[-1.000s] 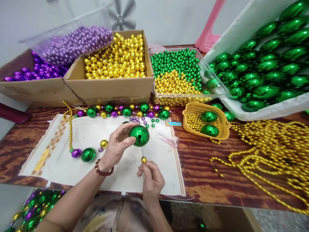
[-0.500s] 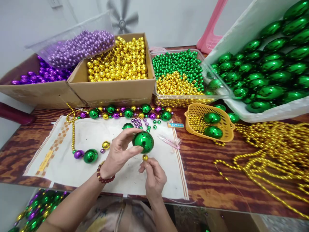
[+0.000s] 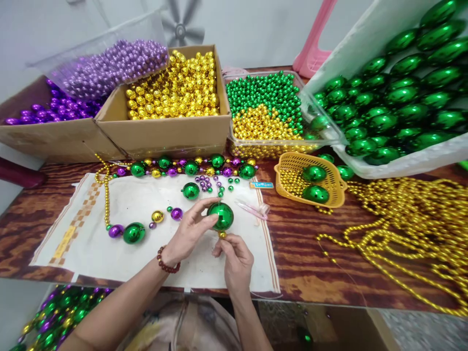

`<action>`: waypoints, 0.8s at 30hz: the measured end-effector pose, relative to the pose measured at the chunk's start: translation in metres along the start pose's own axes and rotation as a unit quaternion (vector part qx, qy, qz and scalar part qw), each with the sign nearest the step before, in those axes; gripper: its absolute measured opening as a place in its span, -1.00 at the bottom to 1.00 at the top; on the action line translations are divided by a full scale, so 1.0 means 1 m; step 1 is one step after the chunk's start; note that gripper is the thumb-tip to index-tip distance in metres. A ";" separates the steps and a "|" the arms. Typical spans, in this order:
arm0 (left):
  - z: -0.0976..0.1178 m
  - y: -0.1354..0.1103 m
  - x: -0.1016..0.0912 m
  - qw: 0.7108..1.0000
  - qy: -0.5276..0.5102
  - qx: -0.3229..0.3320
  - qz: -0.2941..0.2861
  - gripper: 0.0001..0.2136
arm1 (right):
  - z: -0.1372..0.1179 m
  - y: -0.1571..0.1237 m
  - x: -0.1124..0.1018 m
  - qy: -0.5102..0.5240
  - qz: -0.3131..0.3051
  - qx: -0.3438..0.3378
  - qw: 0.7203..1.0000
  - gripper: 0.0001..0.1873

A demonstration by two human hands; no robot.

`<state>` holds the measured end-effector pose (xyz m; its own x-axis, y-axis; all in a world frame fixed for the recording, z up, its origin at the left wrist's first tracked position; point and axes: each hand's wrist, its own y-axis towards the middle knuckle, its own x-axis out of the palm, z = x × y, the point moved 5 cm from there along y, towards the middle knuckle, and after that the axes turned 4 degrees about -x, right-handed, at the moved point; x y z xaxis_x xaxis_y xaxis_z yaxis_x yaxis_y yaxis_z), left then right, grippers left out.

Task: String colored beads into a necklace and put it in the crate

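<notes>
My left hand (image 3: 188,234) pinches a large shiny green ball (image 3: 221,216) between thumb and fingertips, above a white cloth (image 3: 91,234). Right under the ball, my right hand (image 3: 234,256) pinches a small gold bead (image 3: 222,235) that touches the ball's underside. A partly strung strand with gold beads, a purple bead (image 3: 116,230) and a green ball (image 3: 133,233) lies on the cloth to the left. A loose green ball (image 3: 190,190) and a purple bead (image 3: 176,213) lie just beyond my left hand.
Cardboard boxes of purple (image 3: 44,109) and gold beads (image 3: 175,92) stand at the back, beside a clear tray of green and gold beads (image 3: 266,107). A yellow basket (image 3: 307,183), a tub of green balls (image 3: 398,97) and gold bead strands (image 3: 409,229) fill the right.
My right hand has risen, bringing the gold bead up against the bottom of the green ball. The gap of thread between them has closed. My left hand shifted slightly right.
</notes>
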<state>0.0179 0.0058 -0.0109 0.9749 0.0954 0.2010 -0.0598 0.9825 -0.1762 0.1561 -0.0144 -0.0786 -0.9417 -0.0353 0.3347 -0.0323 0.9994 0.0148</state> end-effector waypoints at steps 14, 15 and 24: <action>-0.006 0.020 0.017 0.980 0.173 -0.015 -0.099 -0.58 | 0.001 -0.001 -0.032 -0.036 0.010 0.039 0.999 -0.76; -0.005 0.025 0.021 0.976 0.187 -0.012 -0.114 -0.58 | 0.001 0.000 -0.034 -0.036 0.011 0.037 0.999 -0.74; 0.003 0.052 0.028 0.972 0.192 0.026 -0.129 -0.66 | 0.001 -0.008 -0.048 -0.044 0.055 -0.030 0.997 -0.76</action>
<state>0.0414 0.0605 -0.0115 0.9663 -0.2127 -0.1453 0.1968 0.9735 -0.1167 0.2011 -0.0208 -0.0961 -0.9642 0.0777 0.2534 0.0907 0.9951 0.0402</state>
